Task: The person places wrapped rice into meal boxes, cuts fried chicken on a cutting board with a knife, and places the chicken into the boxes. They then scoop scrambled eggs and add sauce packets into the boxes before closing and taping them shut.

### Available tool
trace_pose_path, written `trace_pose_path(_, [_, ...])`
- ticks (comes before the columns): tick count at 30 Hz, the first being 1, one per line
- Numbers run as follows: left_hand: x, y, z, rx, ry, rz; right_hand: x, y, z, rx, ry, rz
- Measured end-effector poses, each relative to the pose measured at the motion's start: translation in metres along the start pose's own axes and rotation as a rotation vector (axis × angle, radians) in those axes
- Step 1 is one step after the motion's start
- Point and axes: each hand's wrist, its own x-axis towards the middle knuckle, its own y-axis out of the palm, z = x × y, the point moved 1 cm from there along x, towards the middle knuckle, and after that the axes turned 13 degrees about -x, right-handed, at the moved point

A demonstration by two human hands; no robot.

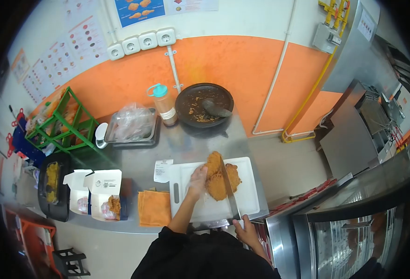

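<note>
A flat, golden breaded piece of fried chicken [215, 185] lies on a white cutting board [247, 200]. My left hand [197, 180], in what looks like a clear plastic glove, grips the chicken's left edge. In my right hand [247, 231] is the handle of a long kitchen knife [229, 194]. Its blade runs up across the chicken, right of the middle, with a smaller part of the chicken on the blade's right side. Whether the blade has cut right through, I cannot tell.
Left of the board are a folded orange cloth [153, 209], a paper receipt [162, 170] and two open food boxes [106, 183]. Behind stand a stone mortar [198, 122] with a pestle [215, 109], a sauce bottle [168, 109], a metal tray [135, 139] and a green rack [74, 116].
</note>
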Motion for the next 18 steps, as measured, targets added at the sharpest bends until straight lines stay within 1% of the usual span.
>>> trace_pose_path(1, [-0.004, 0.001, 0.000, 0.029, 0.004, -0.120, -0.001, 0.001, 0.003, -0.001, -0.002, -0.002])
trace_pose_path(2, [-0.005, 0.003, -0.001, 0.057, 0.008, -0.237, -0.002, 0.003, 0.005, 0.079, 0.012, 0.017])
trace_pose_path(3, [-0.023, 0.010, -0.026, 0.315, 0.164, -0.259, -0.004, 0.005, 0.006, 0.160, 0.032, 0.037])
trace_pose_path(4, [-0.030, 0.011, -0.032, 0.313, 0.159, -0.255, -0.005, 0.007, 0.008, 0.159, 0.038, 0.034])
trace_pose_path(6, [-0.041, 0.008, -0.036, 0.330, 0.130, -0.339, -0.007, 0.011, 0.009, 0.194, 0.059, 0.022])
trace_pose_path(7, [-0.036, 0.002, -0.024, 0.328, 0.130, -0.337, -0.005, 0.014, 0.009, 0.193, 0.060, 0.019])
trace_pose_path(8, [-0.028, -0.006, -0.004, -0.059, 0.130, -0.356, -0.004, 0.018, 0.009, 0.210, 0.055, 0.024])
trace_pose_path(9, [-0.029, -0.006, -0.005, -0.446, 0.124, -0.367, -0.005, 0.021, 0.013, 0.227, 0.052, 0.028])
trace_pose_path(10, [-0.034, -0.007, -0.006, -0.448, 0.121, -0.363, -0.008, 0.022, 0.017, 0.227, 0.056, 0.023])
trace_pose_path(12, [-0.045, -0.002, -0.012, -0.776, -0.151, -0.262, -0.012, 0.020, 0.027, 0.276, 0.142, -0.042])
trace_pose_path(13, [-0.047, -0.002, -0.012, -0.779, -0.152, -0.254, -0.011, 0.021, 0.022, 0.275, 0.141, -0.050])
trace_pose_path(15, [-0.054, -0.006, -0.013, -0.270, -0.063, -0.229, -0.006, 0.026, 0.003, -0.017, 0.057, -0.167])
trace_pose_path(16, [-0.062, -0.005, -0.030, -0.271, -0.066, -0.225, -0.005, 0.027, 0.001, -0.018, 0.061, -0.170])
trace_pose_path(17, [-0.072, -0.003, -0.063, 0.089, -0.030, -0.155, -0.003, 0.027, 0.002, -0.171, 0.003, -0.234])
trace_pose_path(18, [-0.076, -0.002, -0.082, 0.449, 0.010, -0.080, -0.002, 0.027, 0.004, -0.323, -0.057, -0.296])
